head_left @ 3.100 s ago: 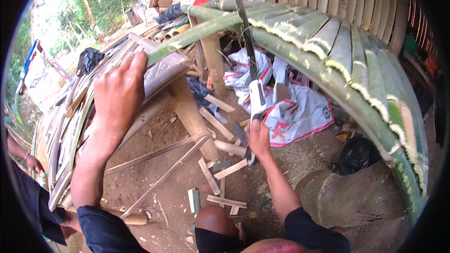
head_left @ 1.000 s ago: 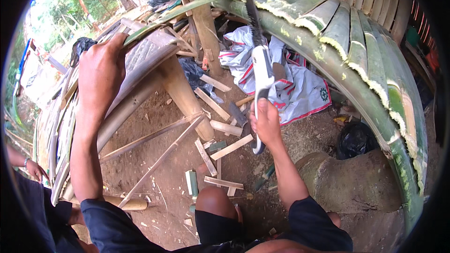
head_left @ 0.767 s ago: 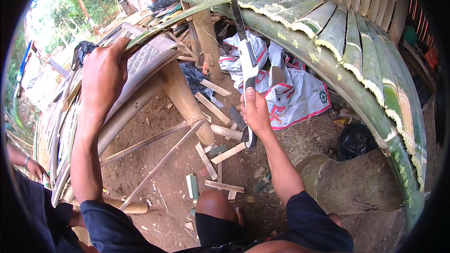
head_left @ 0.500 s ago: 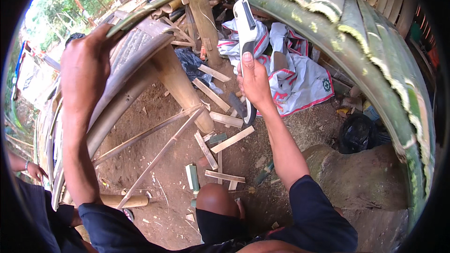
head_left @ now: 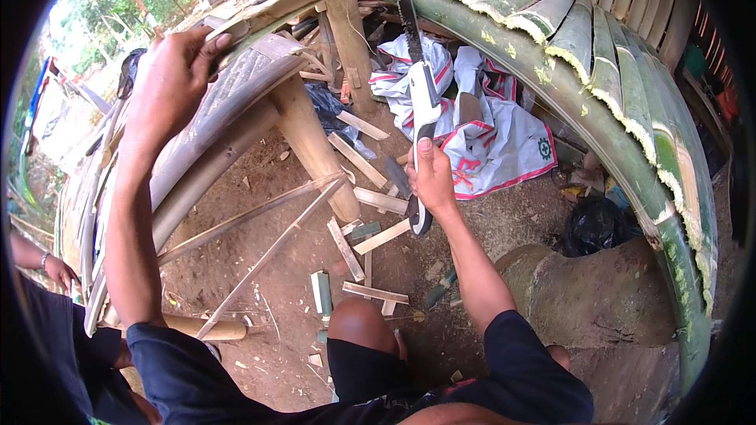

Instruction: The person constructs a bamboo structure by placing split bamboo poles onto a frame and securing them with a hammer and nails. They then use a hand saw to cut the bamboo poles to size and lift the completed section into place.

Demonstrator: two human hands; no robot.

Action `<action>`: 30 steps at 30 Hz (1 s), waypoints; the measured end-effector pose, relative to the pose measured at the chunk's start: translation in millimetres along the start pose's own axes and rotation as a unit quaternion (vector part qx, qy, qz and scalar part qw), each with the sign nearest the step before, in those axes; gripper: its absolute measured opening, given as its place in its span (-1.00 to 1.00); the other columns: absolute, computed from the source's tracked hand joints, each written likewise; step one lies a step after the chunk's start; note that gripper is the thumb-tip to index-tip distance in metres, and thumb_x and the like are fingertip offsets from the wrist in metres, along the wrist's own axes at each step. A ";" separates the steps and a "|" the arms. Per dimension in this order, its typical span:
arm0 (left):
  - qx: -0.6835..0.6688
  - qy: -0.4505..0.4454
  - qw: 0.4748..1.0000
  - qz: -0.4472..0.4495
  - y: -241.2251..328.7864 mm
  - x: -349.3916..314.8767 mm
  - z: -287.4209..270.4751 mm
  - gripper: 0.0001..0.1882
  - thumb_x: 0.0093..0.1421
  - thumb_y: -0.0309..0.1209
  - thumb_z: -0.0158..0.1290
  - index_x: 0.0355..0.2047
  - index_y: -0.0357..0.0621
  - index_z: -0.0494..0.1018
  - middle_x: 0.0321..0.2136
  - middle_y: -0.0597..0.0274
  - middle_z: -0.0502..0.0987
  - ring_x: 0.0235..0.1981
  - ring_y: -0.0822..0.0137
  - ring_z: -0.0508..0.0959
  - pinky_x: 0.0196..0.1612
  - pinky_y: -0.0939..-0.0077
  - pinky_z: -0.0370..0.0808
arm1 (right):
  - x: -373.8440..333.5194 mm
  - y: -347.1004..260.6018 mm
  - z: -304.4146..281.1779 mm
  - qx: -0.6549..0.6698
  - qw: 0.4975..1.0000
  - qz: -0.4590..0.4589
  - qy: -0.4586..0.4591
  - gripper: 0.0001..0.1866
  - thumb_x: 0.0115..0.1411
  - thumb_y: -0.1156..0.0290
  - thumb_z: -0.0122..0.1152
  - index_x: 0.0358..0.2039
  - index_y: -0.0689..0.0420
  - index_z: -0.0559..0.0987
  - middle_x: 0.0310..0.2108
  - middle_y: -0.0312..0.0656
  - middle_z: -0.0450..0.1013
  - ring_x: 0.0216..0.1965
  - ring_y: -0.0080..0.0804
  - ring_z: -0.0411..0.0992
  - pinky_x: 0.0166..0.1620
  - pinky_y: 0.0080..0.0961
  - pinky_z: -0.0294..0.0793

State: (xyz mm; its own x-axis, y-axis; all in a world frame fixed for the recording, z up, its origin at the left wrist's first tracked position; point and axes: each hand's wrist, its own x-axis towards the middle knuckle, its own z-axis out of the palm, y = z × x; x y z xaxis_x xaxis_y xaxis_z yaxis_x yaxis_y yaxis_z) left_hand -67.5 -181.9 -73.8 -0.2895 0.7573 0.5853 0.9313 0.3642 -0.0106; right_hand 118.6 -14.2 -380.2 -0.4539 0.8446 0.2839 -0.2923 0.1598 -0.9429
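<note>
My right hand is wrapped round the white-and-black handle of a hand saw. The saw's dark toothed blade points away from me, its upper part against the end of a split bamboo strip. My left hand grips the near end of that strip, thumb on top, and tilts it so the pale inner face shows. From there the strip reaches across to a bench of green bamboo, whose slats have rough, pale cut ends. Weathered grey bamboo slats lie under my left forearm.
Bamboo offcuts litter the dirt floor below. A white sack with red edging lies beyond the saw handle. Bamboo posts stand under the grey slats. A black plastic bag and a large rock are at right. Another person's hand shows at far left.
The saw has come back toward me, showing more of its blade. My left hand has shifted right, and the strip has turned to show more of its pale inside.
</note>
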 end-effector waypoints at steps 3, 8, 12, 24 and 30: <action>0.003 0.005 1.000 0.014 0.2 0.9 1.0 -0.64 0.32 -0.24 -0.01 -0.44 -0.35 0.47 -0.72 -0.08 0.40 -0.70 0.10 0.37 -0.51 0.22 0.32 | 5.2 -2.7 9.2 -0.003 1.000 -0.008 -0.004 -0.43 0.33 -0.21 -0.20 -0.45 0.10 0.33 -0.74 -0.42 0.17 -0.77 -0.68 0.14 -0.71 -0.69 0.12; -0.028 0.035 0.999 0.005 -1.8 -2.1 6.7 -0.62 0.32 -0.23 -0.01 -0.45 -0.35 0.46 -0.72 -0.06 0.40 -0.71 0.15 0.36 -0.51 0.25 0.32 | 4.7 -13.8 5.8 -0.012 1.000 -0.008 -0.007 -0.42 0.33 -0.22 -0.21 -0.46 0.10 0.33 -0.74 -0.42 0.17 -0.78 -0.68 0.15 -0.72 -0.68 0.12; -0.176 -0.030 0.981 -0.077 -13.8 -1.7 8.3 -0.56 0.34 -0.10 -0.02 -0.27 -0.34 0.51 -0.67 0.24 0.45 -0.62 0.52 0.43 -0.50 0.51 0.39 | -24.3 -27.2 -5.7 0.035 0.997 0.063 -0.030 -0.44 0.38 -0.09 -0.19 -0.53 0.15 0.35 -0.71 -0.41 0.21 -0.68 -0.70 0.19 -0.61 -0.65 0.16; -0.166 -0.037 0.980 -0.100 -10.1 -0.4 8.3 -0.55 0.33 -0.10 -0.02 -0.18 -0.34 0.51 -0.58 0.20 0.54 -0.59 0.47 0.50 -0.48 0.54 0.43 | 61.1 -29.4 25.0 -0.040 0.998 -0.054 0.017 -0.36 0.38 -0.14 -0.24 -0.58 0.19 0.36 -0.72 -0.32 0.22 -0.64 -0.54 0.20 -0.52 -0.42 0.24; -0.159 -0.075 0.981 -0.087 -10.0 10.7 -4.2 -0.60 0.34 -0.17 -0.03 -0.22 -0.34 0.52 -0.64 0.09 0.53 -0.60 0.37 0.62 -0.51 0.46 0.52 | 57.3 -43.4 31.9 -0.034 0.999 -0.029 0.008 -0.35 0.37 -0.15 -0.26 -0.59 0.18 0.35 -0.73 -0.34 0.21 -0.66 -0.58 0.23 -0.55 -0.49 0.24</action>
State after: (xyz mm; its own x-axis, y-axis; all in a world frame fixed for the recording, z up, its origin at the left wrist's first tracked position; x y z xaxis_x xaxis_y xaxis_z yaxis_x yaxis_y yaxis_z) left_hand -79.0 -179.7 -63.9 -0.4573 0.7787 0.4295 0.8799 0.3261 0.3457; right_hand 78.5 10.9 -317.4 -0.4251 0.8406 0.3356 -0.2592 0.2422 -0.9350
